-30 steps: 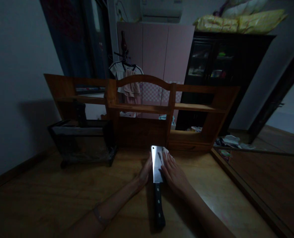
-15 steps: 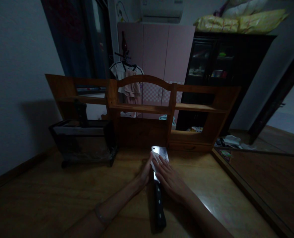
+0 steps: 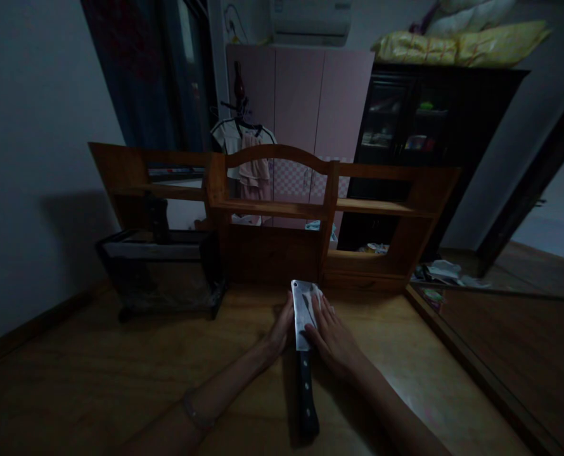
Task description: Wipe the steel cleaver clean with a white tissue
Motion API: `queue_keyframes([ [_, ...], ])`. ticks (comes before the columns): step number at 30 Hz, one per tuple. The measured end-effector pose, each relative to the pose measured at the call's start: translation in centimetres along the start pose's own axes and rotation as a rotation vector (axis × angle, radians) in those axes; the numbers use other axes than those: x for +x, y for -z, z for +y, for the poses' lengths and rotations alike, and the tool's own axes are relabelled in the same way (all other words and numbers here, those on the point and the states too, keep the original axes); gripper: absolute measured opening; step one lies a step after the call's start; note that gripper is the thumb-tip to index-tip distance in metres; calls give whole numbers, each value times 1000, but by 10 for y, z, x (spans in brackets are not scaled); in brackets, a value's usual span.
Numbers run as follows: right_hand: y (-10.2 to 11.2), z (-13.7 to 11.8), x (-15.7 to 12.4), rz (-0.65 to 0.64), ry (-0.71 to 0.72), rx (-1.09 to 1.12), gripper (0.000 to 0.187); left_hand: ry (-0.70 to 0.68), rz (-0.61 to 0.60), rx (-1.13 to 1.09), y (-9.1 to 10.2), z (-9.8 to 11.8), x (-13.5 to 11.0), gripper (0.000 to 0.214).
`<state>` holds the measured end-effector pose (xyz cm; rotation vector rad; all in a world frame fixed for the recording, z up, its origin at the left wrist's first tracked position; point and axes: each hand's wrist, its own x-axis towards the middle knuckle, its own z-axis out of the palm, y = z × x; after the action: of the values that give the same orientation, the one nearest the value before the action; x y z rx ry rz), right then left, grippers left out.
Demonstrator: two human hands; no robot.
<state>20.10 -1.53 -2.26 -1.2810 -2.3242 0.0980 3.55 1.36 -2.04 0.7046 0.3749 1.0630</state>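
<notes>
In the head view a cleaver [image 3: 303, 329] points away from me, its steel blade at the far end and its black riveted handle [image 3: 307, 396] toward me. My left hand [image 3: 282, 326] grips the blade's left edge; its fingers are partly hidden behind the steel. Across the right half of the blade, my right hand [image 3: 328, 330] presses a white tissue [image 3: 316, 292] with its fingers held close together. Part of the tissue shows beyond the fingertips. Neither hand touches the handle.
A dark knife block [image 3: 161, 272] with a black-handled tool in it stands on the wooden tabletop [image 3: 225, 405] at the left. Behind runs a wooden shelf unit [image 3: 275, 206]. A raised ledge [image 3: 457, 342] borders the right side.
My right hand and the tissue have slid rightward across the blade, uncovering its left part. My left hand stays at the blade's left edge.
</notes>
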Motion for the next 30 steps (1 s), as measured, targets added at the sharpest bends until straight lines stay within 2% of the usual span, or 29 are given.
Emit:
queue_keyframes([
  [4,-1,2,1,61,-29,8,68,19,1,38,4,0,-1,69],
  [7,7,-6,3,85,-3,67,66,35,28,39,7,-2,0,71],
  [9,15,-15,4,40,58,121,63,39,51,24,8,-2,0,70],
  [12,23,-28,3,-97,135,160,58,38,90,-6,7,-3,1,72],
  [15,24,-32,2,-143,121,134,54,62,91,-12,6,-2,0,76],
  [20,14,-18,2,-72,28,63,56,27,96,27,1,2,-5,63],
  [25,5,-3,4,1,-2,99,62,75,41,60,-5,6,-8,71],
  [30,-3,7,5,71,-68,147,66,99,9,123,-1,4,-9,77],
])
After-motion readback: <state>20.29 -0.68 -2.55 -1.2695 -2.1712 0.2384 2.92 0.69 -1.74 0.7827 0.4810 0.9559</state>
